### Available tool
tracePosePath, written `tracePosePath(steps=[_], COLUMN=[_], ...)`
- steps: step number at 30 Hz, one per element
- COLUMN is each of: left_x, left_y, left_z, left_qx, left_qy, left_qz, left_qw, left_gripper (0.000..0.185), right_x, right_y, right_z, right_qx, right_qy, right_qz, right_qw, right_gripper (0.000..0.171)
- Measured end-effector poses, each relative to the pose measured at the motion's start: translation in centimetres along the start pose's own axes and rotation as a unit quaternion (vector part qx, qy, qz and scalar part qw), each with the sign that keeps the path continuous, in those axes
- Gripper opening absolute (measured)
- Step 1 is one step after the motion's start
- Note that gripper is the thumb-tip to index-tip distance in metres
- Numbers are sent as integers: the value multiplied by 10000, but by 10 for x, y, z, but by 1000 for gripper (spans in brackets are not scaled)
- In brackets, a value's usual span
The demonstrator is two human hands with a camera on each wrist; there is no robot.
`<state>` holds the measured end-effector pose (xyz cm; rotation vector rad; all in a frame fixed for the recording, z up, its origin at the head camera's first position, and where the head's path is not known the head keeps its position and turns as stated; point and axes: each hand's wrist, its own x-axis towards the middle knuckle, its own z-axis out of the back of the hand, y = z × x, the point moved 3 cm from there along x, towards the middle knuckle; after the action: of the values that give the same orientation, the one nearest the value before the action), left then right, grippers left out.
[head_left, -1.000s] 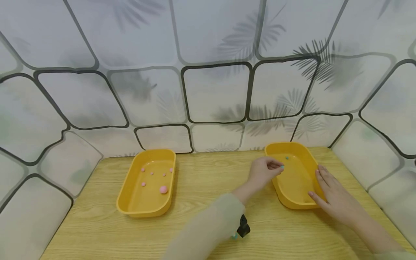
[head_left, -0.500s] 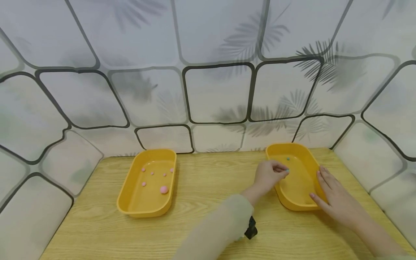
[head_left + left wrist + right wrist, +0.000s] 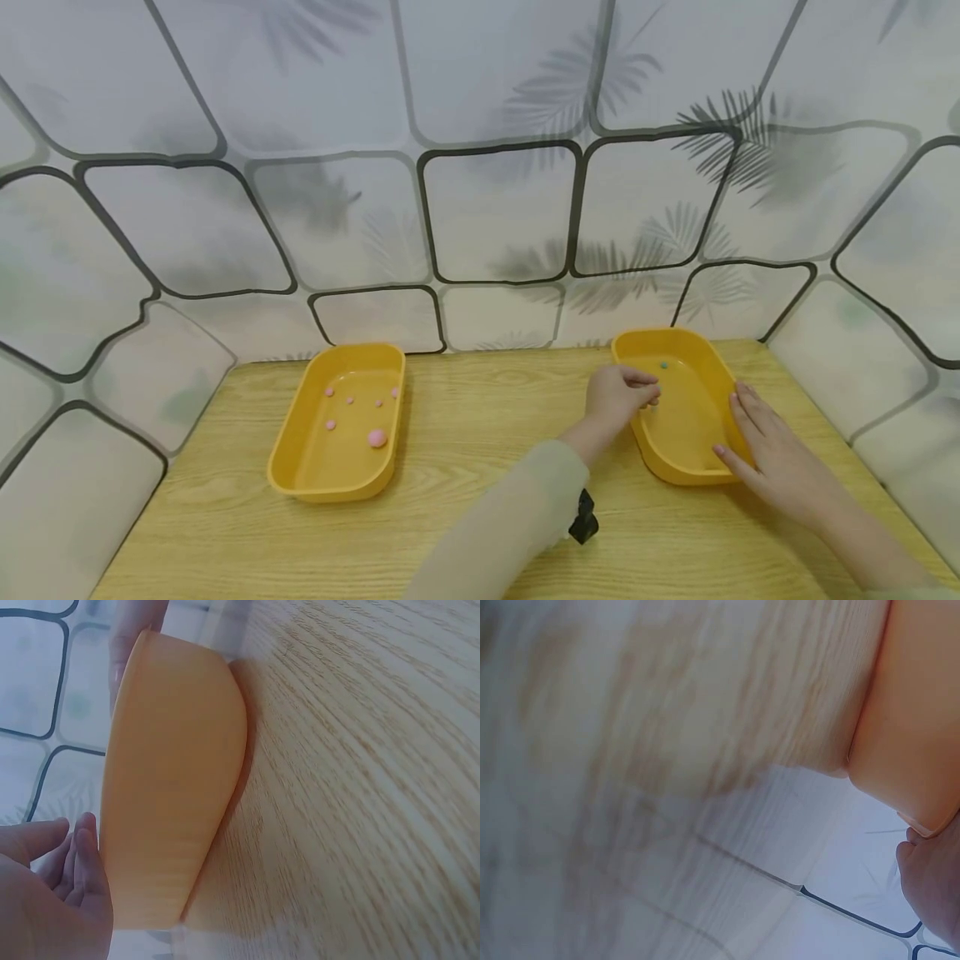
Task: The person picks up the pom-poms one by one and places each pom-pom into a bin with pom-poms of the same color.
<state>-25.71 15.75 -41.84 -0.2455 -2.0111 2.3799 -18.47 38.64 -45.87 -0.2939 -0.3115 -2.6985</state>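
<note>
The right-hand yellow tray point(image 3: 675, 477) has a small teal bead point(image 3: 663, 365) near its far end. Over its left rim is my left hand point(image 3: 617, 398), thumb and fingers slightly apart in the left wrist view, with nothing seen between them. A faint teal bead point(image 3: 653, 407) shows just below those fingertips in the head view. My right hand point(image 3: 783, 462) holds the tray's right rim, thumb over the inner side and fingers along the outside. In the right wrist view only part of this hand point(image 3: 934, 881) shows, at the rim.
A second yellow tray point(image 3: 300, 467) stands on the left of the wooden table point(image 3: 480, 467), with several small pink beads and a larger pink ball point(image 3: 377, 438) in it. A patterned backdrop point(image 3: 495, 217) rises behind and at both sides. A black device point(image 3: 583, 517) sits at the left wrist.
My left hand first shifts slightly right, then its fingers loosen; the teal bead formerly pinched at the fingertips now shows lower, beneath them. My right hand stays on the rim.
</note>
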Motion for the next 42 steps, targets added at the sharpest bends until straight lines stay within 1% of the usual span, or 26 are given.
tracePosePath(steps=[3, 7, 13, 19, 27, 31, 34, 38, 42], left_x=[-1, -4, -6, -3, -1, -1, -2, -3, -4], left_y=[0, -2, -1, 6, 14, 17, 20, 24, 31], left_z=[1, 4, 10, 20, 47, 63, 73, 86, 97], left_qx=[-229, -365, -368, -332, -278, -228, -281, -338, -264], left_qy=[46, 142, 298, 489, 804, 848, 840, 832, 823], left_qz=[15, 68, 122, 61, -117, -213, -245, -221, -83], left_qw=[9997, 9992, 9988, 9982, 9963, 9959, 9958, 9957, 9962], left_gripper=[9, 9, 10, 12, 17, 19, 19, 20, 19], right_x=[1, 1, 1, 1, 1, 1, 1, 2, 3], right_y=[0, 1, 1, 0, 0, 0, 0, -1, -1], right_z=[0, 1, 2, 3, 3, 4, 3, 3, 2], right_qx=[-8, -11, -6, -42, -57, -65, -64, -33, -3], right_qy=[-24, -27, -8, -25, -47, -38, -46, -33, 0], right_qz=[14, 21, 52, 86, 104, 90, 89, 73, 63], right_qw=[10000, 10000, 10000, 10000, 9999, 9999, 9999, 10000, 10000], right_gripper=[78, 78, 78, 79, 78, 78, 78, 78, 79])
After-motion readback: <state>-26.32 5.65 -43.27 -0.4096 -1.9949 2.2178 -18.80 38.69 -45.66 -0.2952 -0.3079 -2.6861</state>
